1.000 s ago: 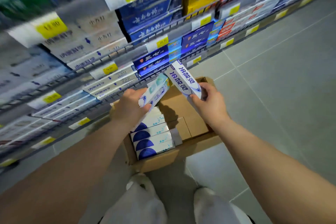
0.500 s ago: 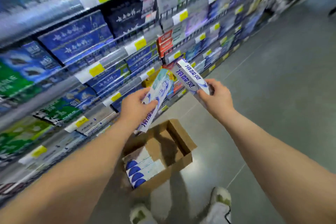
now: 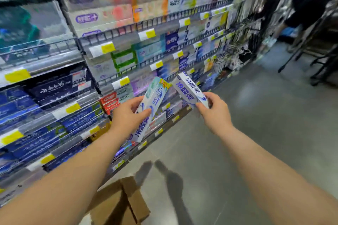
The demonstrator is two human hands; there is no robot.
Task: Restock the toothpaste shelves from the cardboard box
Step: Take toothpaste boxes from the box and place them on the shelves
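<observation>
My left hand (image 3: 128, 117) grips a white and teal toothpaste box (image 3: 152, 100), tilted with its top end up to the right. My right hand (image 3: 215, 113) holds a second white toothpaste box (image 3: 188, 88) with blue lettering, tilted up to the left. Both boxes hover in front of the wire toothpaste shelves (image 3: 128, 29), which are filled with blue, white, red and green cartons. The cardboard box (image 3: 126, 202) sits on the floor at the bottom edge, partly hidden behind my left forearm; its contents are out of sight.
Yellow price tags (image 3: 108, 48) line the shelf fronts. Grey floor (image 3: 256, 133) stretches to the right. A person in dark clothes (image 3: 309, 3) bends near black metal racks (image 3: 321, 55) at the far right end of the aisle.
My view has lifted from the cardboard box up toward the shelves and down the aisle. Both hands have risen with their toothpaste boxes still held.
</observation>
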